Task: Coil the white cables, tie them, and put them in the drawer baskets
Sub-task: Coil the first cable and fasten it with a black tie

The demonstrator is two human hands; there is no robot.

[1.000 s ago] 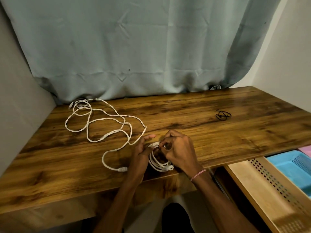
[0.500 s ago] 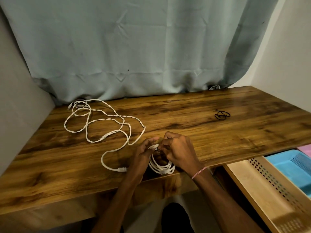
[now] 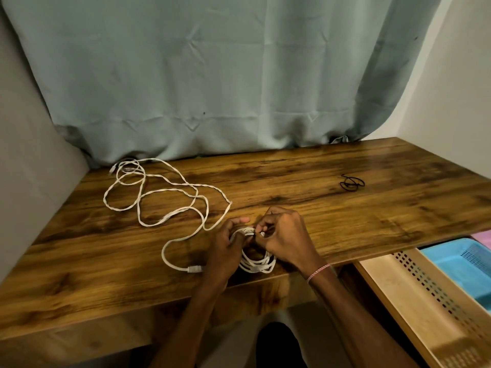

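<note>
A small coil of white cable [image 3: 259, 264] lies at the front edge of the wooden desk [image 3: 318, 213]. My left hand [image 3: 228, 248] grips the coil's left side, thumb stretched over the top. My right hand [image 3: 285, 235] pinches the top of the same coil, fingers curled. A second white cable [image 3: 159, 197] sprawls loose across the desk's left half, its plug end [image 3: 195, 268] beside my left wrist. Black ties [image 3: 351, 182] lie at the right rear. An open drawer holds a beige basket [image 3: 414, 296] and a blue basket [image 3: 459, 264].
A grey-green curtain [image 3: 212, 75] hangs behind the desk. Walls close in on the left and right. A pink basket edge [image 3: 482, 236] shows beyond the blue one. The open drawer juts out under the desk's right front.
Both hands stayed on the coil, and their fingers shifted slightly at its top. The loose cable has not moved.
</note>
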